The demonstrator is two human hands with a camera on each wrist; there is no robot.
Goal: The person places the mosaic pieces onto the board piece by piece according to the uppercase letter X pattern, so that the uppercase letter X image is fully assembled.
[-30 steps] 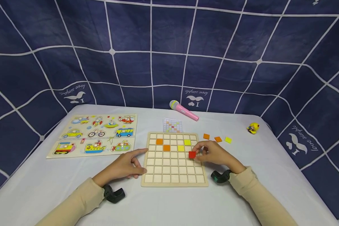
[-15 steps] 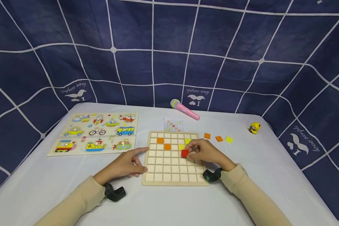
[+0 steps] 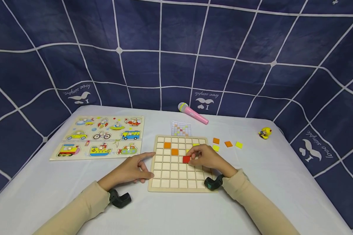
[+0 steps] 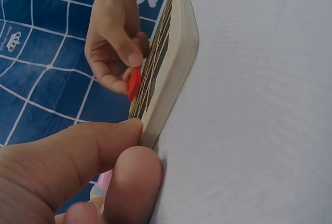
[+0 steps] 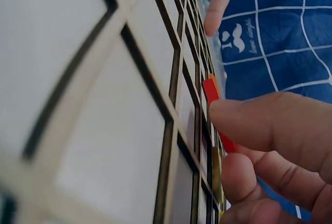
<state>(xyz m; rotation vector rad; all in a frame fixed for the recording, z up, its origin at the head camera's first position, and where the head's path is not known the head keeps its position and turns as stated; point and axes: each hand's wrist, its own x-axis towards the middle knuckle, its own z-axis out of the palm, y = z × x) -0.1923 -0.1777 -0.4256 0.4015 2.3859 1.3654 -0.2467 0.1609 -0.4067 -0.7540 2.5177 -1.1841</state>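
We see the right hand (image 3: 206, 157) pinch a red square tile (image 3: 186, 159) over the pale wooden gridded board (image 3: 174, 175)
It partly hides yellow square tiles (image 3: 195, 144) there; the left hand (image 3: 131, 169), thumb and forefinger spread apart, touches the board's left edge

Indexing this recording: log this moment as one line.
right hand pinches red tile; over grid board; left hand touches board's left edge; two orange tiles in cells

Left fingers (image 3: 143, 156) apart, right fingers (image 5: 275, 120) curled
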